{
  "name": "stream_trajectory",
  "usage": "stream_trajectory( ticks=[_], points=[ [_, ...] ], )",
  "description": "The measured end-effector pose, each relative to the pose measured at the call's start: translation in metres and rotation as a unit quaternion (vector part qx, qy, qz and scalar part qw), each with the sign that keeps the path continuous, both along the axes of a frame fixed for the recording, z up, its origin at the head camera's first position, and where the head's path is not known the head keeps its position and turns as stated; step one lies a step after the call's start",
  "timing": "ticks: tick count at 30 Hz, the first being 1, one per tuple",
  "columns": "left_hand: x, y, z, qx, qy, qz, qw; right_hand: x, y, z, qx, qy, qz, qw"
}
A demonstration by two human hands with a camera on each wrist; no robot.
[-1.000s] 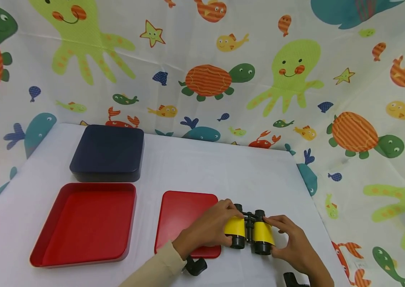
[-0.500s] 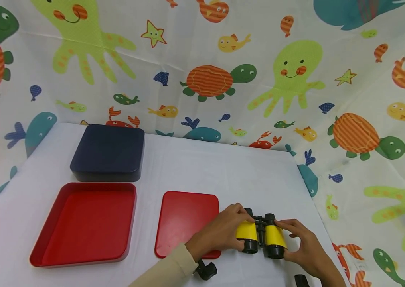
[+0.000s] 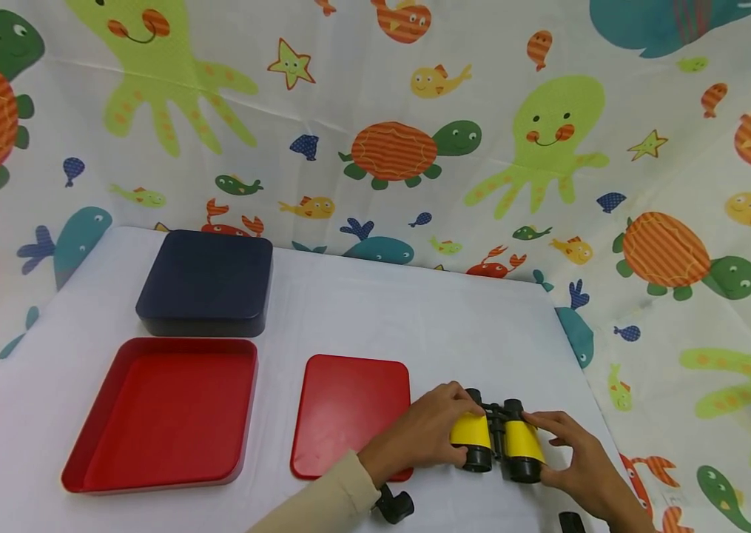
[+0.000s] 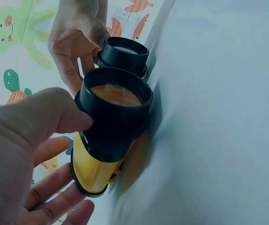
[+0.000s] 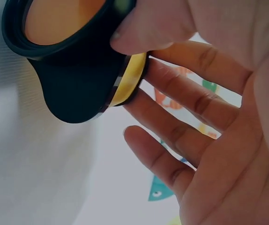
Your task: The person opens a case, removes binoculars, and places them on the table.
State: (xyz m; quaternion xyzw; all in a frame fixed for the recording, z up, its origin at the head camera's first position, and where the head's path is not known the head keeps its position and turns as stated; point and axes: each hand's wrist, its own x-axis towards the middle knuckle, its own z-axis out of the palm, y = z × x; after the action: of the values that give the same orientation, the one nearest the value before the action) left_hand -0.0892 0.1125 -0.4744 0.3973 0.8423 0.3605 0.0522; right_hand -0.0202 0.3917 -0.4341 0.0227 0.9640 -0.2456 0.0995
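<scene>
At the bottom edge of the head view, a black device [image 3: 396, 505] sits by the left wrist, under a beige sleeve [image 3: 331, 492]; another black piece [image 3: 571, 523] shows below the right wrist, cut off by the frame. Just beyond, the left hand [image 3: 425, 426] and the right hand [image 3: 578, 459] grip a pair of yellow and black binoculars [image 3: 498, 431] from either side, each with its thumb on the black near end and fingers reaching along the outer side. The wider lens ends face the person and the narrow eyepieces point away — low over the white sheet [image 3: 348, 311], right of centre. Whether the barrels rest fully on it is hard to tell, since the hands hide much of their sides.

Left of the binoculars lies a flat red panel [image 3: 351, 407], its near right corner under the left wrist and forearm. Further left is a shallow red tray [image 3: 162, 414], and behind that a dark navy box [image 3: 209, 277] with rounded corners. Farthest back hangs a white cloth [image 3: 348, 96] printed with sea animals — turtles, octopuses, fish, crabs, whales.
</scene>
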Motion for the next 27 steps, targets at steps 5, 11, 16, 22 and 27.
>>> stream_trajectory(
  ticks=[5, 11, 16, 22, 27],
  points=[
    [-0.001, 0.000, 0.001, -0.003, 0.011, 0.004, 0.9999, -0.002, 0.001, 0.001, 0.002, -0.015, -0.002, 1.000],
    [0.000, -0.007, 0.006, -0.010, 0.013, 0.000, 0.9999, 0.000, -0.003, 0.006, 0.016, -0.026, -0.004, 1.000],
    [0.007, -0.021, 0.016, -0.032, 0.039, 0.019, 0.9985, 0.003, -0.016, 0.009, 0.006, 0.038, 0.018, 0.999],
    [0.012, -0.043, 0.032, -0.009, 0.067, 0.045, 0.9967, -0.001, -0.038, 0.017, -0.015, 0.138, 0.058, 0.989],
    [0.013, -0.068, 0.048, 0.012, 0.072, 0.081, 0.9940, -0.012, -0.060, 0.026, -0.030, 0.177, 0.089, 0.980]
  ],
)
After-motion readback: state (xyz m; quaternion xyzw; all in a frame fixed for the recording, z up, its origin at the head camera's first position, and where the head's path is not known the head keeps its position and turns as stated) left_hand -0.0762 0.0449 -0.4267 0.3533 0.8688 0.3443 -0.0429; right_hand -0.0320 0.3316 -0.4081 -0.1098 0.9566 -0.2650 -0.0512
